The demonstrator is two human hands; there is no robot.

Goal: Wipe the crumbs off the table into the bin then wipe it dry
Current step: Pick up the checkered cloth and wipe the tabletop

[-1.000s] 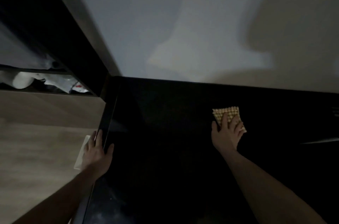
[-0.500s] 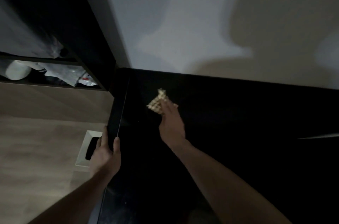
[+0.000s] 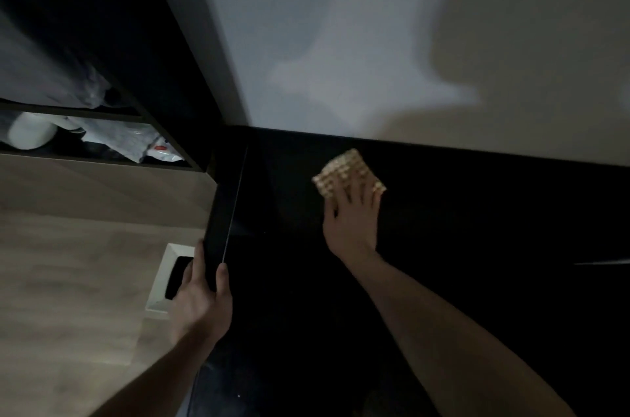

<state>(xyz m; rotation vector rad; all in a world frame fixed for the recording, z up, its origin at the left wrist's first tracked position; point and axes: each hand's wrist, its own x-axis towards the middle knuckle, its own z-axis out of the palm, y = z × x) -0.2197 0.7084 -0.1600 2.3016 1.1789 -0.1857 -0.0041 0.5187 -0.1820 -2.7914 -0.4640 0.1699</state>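
Note:
The black table (image 3: 477, 246) fills the right and centre of the head view, very dark. A small yellow checkered cloth (image 3: 341, 172) lies flat on it near the back wall. My right hand (image 3: 353, 222) presses down on the cloth with fingers spread over it. My left hand (image 3: 201, 304) grips the table's left edge (image 3: 221, 212), thumb on top. A white bin (image 3: 167, 266) with a dark opening stands on the floor just left of that edge, partly hidden by my left hand. I can make out only a speck or two of crumbs on the dark top.
A pale wall (image 3: 375, 41) runs along the table's far side. At left a dark shelf unit (image 3: 102, 143) holds white bags and a white container. Light wooden floor (image 3: 68, 280) lies beside the table.
My right hand swept the cloth left toward the table's edge, then slid it back to the right near the wall. My left hand stays on the edge.

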